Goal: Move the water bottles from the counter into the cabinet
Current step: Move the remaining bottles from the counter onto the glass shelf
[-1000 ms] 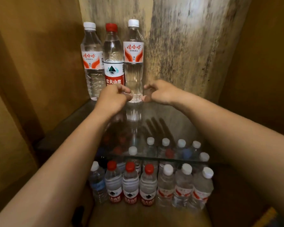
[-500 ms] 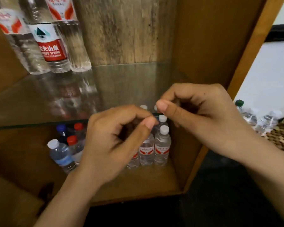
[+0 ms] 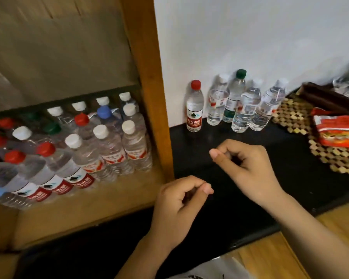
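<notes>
Several water bottles stand on the black counter (image 3: 220,158) against the white wall: a red-capped one (image 3: 193,109) at the left, then clear ones (image 3: 217,101), a green-capped one (image 3: 235,93) and two more (image 3: 268,107). The wooden cabinet (image 3: 147,77) on the left holds many bottles (image 3: 109,148) on its lower shelf. My right hand (image 3: 244,168) hovers over the counter in front of the bottles, fingers curled, holding nothing. My left hand (image 3: 179,206) is lower, near the cabinet's front corner, also curled and empty.
A woven mat (image 3: 302,125) lies at the right with a red packet (image 3: 338,129) on it and a dark wooden tray (image 3: 326,97) behind. A glass shelf (image 3: 58,97) spans the cabinet above the bottles. Wooden floor (image 3: 280,258) shows below the counter edge.
My view has swung right, from the upper glass shelf with three tall bottles to the counter. Both hands have drawn out of the cabinet and now hang over the counter, still empty.
</notes>
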Demonstrator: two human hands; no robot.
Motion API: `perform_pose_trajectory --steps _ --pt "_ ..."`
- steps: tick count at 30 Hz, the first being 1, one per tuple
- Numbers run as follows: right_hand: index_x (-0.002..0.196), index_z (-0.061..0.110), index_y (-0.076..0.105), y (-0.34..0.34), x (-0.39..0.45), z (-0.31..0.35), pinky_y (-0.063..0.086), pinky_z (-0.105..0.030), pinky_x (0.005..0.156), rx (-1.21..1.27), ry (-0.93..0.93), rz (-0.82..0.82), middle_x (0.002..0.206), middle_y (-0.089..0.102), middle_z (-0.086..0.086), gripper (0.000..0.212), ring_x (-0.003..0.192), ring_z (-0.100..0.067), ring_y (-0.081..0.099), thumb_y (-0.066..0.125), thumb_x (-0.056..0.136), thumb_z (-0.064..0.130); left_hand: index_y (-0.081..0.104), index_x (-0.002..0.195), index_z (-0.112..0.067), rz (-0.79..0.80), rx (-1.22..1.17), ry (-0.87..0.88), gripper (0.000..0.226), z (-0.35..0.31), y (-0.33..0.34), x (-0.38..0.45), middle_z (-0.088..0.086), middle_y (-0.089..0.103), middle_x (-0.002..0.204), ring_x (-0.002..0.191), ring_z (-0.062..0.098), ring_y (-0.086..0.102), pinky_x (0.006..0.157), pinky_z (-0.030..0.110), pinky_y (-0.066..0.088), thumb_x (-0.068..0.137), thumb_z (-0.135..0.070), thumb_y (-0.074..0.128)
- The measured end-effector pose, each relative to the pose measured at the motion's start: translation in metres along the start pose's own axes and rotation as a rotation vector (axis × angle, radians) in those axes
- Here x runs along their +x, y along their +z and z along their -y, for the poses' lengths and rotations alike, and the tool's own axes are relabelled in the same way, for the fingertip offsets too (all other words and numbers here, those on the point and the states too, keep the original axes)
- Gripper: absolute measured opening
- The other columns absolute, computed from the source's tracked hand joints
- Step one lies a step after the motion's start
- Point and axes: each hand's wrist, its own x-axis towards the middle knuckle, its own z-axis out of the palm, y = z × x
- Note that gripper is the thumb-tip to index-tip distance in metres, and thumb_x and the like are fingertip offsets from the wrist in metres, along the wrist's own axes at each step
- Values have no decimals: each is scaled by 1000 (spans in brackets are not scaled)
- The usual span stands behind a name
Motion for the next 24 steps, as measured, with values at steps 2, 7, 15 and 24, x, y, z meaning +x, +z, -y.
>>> perform_pose_trajectory --steps 2,7,15,24 --pt "63 26 55 -4 5 -31 38 -27 53 -12 76 -32 50 46 5 25 49 -8 44 59 88 32 64 79 -33 3 0 -39 16 13 20 14 -23 60 67 66 0 59 61 7 39 87 -37 51" --pt "68 19 60 -14 41 -98 46 -38 61 -100 200 -71 56 55 0 24 56 -17 54 57 88 32 64 81 -32 -65 -25 -198 19 51 59 70 -20 59 65 63 -3 55 58 8 40 92 -24 51" --pt "99 9 57 -29 168 -155 37 -29 69 -331 123 -48 92 57 -11 15 83 -25 54 55 87 17 43 129 -20 -447 89 -296 40 90 78 219 3 51 118 99 7 54 88 24 46 91 -12 53" --pt "135 5 32 -29 253 -165 40 -42 96 -719 160 209 139 24 -19 50 122 -37 37 50 88 10 29 141 -23 -178 889 -192 65 109 43 309 11 30 142 130 29 30 101 41 41 85 -6 57"
